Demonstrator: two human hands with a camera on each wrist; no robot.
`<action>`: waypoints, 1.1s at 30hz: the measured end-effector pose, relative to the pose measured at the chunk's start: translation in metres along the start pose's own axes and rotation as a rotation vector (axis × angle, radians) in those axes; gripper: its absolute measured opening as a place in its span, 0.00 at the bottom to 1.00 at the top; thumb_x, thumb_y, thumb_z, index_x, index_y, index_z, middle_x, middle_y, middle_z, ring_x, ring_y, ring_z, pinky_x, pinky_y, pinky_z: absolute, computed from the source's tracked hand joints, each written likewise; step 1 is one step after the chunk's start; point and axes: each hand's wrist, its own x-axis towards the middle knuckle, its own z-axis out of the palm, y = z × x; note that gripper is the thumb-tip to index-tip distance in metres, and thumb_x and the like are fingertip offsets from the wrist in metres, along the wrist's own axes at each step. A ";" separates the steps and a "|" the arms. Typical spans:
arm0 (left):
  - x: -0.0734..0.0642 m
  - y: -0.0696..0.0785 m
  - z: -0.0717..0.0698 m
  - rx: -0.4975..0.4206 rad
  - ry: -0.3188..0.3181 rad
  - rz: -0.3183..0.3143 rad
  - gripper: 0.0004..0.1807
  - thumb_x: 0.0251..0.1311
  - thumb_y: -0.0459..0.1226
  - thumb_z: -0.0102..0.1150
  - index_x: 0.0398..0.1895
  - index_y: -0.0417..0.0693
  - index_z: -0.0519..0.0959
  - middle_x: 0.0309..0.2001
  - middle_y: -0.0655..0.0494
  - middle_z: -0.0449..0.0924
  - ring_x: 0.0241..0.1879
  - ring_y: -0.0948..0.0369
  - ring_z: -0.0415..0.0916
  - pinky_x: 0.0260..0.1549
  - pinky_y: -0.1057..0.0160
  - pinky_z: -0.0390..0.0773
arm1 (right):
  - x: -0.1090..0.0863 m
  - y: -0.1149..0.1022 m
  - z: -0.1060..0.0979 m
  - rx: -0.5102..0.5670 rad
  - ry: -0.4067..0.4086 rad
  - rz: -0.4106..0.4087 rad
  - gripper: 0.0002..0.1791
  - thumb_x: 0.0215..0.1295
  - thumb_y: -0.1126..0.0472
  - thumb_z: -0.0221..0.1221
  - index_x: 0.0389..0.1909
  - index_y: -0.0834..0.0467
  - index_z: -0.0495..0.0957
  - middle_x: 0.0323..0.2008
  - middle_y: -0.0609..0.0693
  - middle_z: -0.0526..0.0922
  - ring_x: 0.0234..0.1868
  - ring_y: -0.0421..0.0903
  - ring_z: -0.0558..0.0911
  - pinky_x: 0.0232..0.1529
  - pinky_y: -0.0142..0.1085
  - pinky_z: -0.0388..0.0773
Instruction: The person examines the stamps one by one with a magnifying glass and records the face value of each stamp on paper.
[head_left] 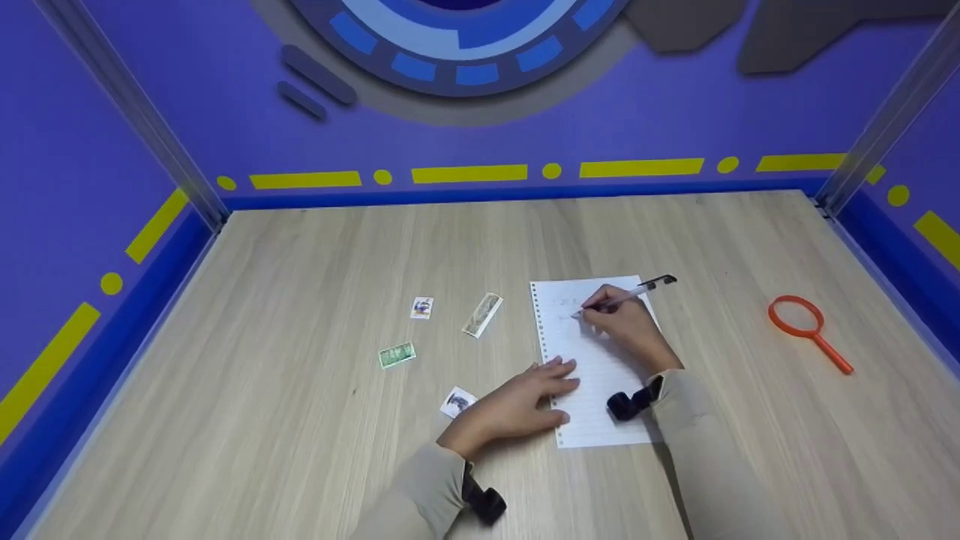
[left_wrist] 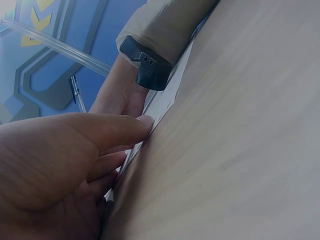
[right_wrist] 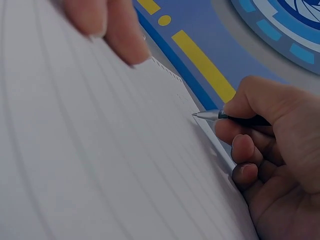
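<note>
A lined sheet of paper (head_left: 600,397) with punched holes down its left edge lies on the table. In my right hand (head_left: 626,322) I grip a pen (head_left: 634,292) with a black clip, its tip at the upper part of the sheet, where faint marks show. The right wrist view has the pen's silver tip (right_wrist: 207,115) close to the paper, pinched by thumb and fingers. My left hand (head_left: 525,401) rests on the sheet's left edge with fingers spread. Beside its wrist, a small stamp-like picture (head_left: 457,401) is partly covered.
Left of the sheet lie a green stamp (head_left: 397,355), a small colourful stamp (head_left: 421,307) and a longer brownish stamp (head_left: 482,315). An orange-red magnifying glass (head_left: 796,316) lies at the right. Blue panels (head_left: 480,142) with yellow marks border the wooden table (head_left: 300,300).
</note>
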 end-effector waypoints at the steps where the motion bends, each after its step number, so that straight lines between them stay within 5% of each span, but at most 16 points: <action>1: 0.000 0.000 0.000 0.001 0.001 0.000 0.29 0.62 0.39 0.58 0.66 0.43 0.69 0.73 0.52 0.58 0.75 0.56 0.49 0.75 0.58 0.47 | 0.000 0.000 0.000 -0.001 -0.003 -0.004 0.08 0.57 0.63 0.61 0.37 0.62 0.79 0.22 0.43 0.77 0.22 0.39 0.75 0.23 0.28 0.72; 25: -0.002 0.001 -0.001 0.000 0.003 0.016 0.28 0.62 0.39 0.57 0.66 0.42 0.68 0.73 0.51 0.58 0.75 0.55 0.49 0.75 0.59 0.46 | 0.000 0.001 -0.001 0.033 -0.039 -0.067 0.06 0.58 0.66 0.63 0.35 0.62 0.79 0.22 0.42 0.79 0.22 0.37 0.74 0.23 0.26 0.70; 33: -0.001 0.001 -0.001 -0.002 0.006 0.018 0.28 0.62 0.38 0.58 0.66 0.41 0.69 0.73 0.50 0.59 0.75 0.55 0.50 0.75 0.57 0.47 | 0.003 0.002 -0.008 -0.062 -0.108 -0.066 0.06 0.59 0.62 0.63 0.36 0.58 0.80 0.28 0.45 0.80 0.26 0.40 0.75 0.26 0.29 0.71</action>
